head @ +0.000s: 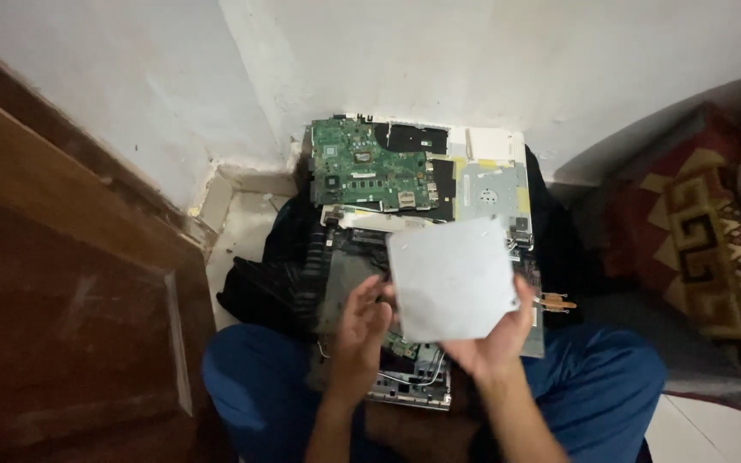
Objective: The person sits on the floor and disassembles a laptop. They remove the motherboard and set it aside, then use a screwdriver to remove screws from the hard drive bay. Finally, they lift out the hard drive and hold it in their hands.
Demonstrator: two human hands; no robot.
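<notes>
The grey metal plate (452, 279), a flat squarish sheet, is held up over the person's lap, tilted toward the camera. The right hand (495, 339) carries it: its grip is closed on the plate's lower right corner, thumb on the face and fingers behind. The left hand (360, 330) is half curled with its fingertips at the plate's left edge; I cannot tell whether it pinches the edge or only touches it.

Beneath the hands, across the blue trouser legs (598, 386), lies an opened laptop chassis (405, 377) with loose white wires. A small copper-coloured part (555, 302) pokes out just right of the plate. Farther off, against the wall, sit a green motherboard (370, 167) and beside it a silver optical drive (492, 193), all piled on dark cloth (263, 283).

With only a corner firmly held, the plate could, I judge, slip or swing down onto the exposed wires and chassis; its thin edges might also nick a finger.

Counted: one plate, one motherboard, one drive, one chassis, two hands.
</notes>
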